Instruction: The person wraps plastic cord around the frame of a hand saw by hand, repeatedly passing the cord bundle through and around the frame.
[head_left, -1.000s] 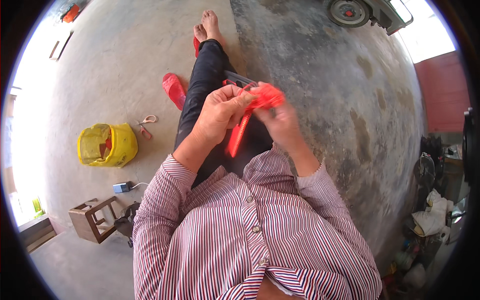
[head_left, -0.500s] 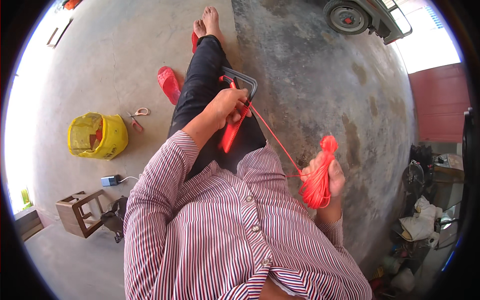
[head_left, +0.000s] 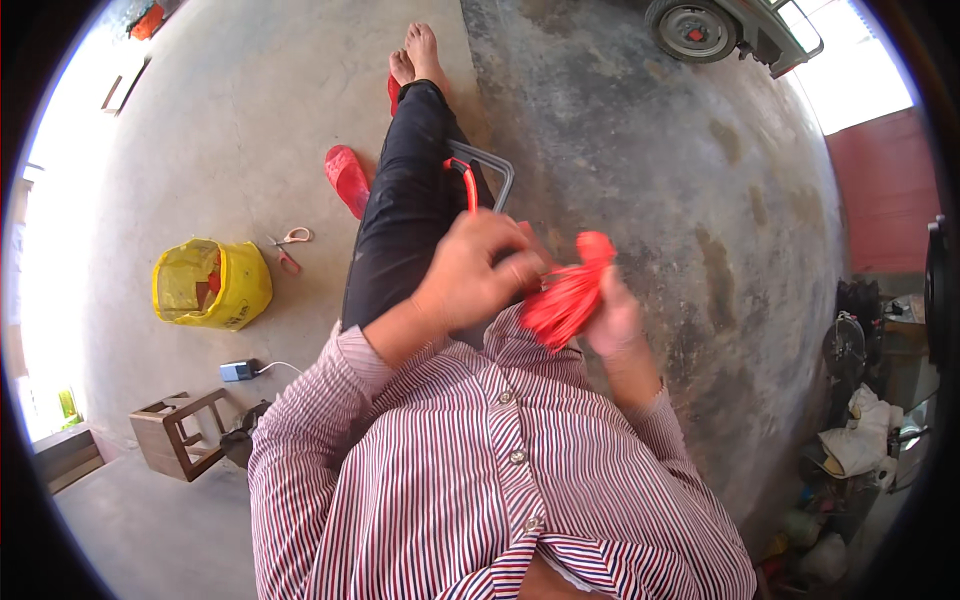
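Note:
My right hand (head_left: 612, 318) is closed round a bundle of red cord (head_left: 565, 300), its loose loops hanging toward the left. Close beside it, my left hand (head_left: 478, 262) is curled, blurred by motion, over the lower part of a red strip (head_left: 470, 187). That strip runs from a grey bent frame (head_left: 492, 160) lying over my dark-trousered legs. A blurred red end shows just past my left fingers. What lies beneath the left palm is hidden, and so is any cord between the two hands.
On the floor at left are a yellow bag (head_left: 245, 285), scissors (head_left: 290, 252), a red slipper (head_left: 347, 182), a small box with a white cable (head_left: 238, 371) and a wooden stool (head_left: 165, 440). A vehicle wheel (head_left: 693, 32) stands far right; clutter (head_left: 855, 430) lines the right side.
My right hand has brought the cord bundle leftward and up, close to my left hand. The left hand has shifted down over the strip. The cord stretched between them no longer shows.

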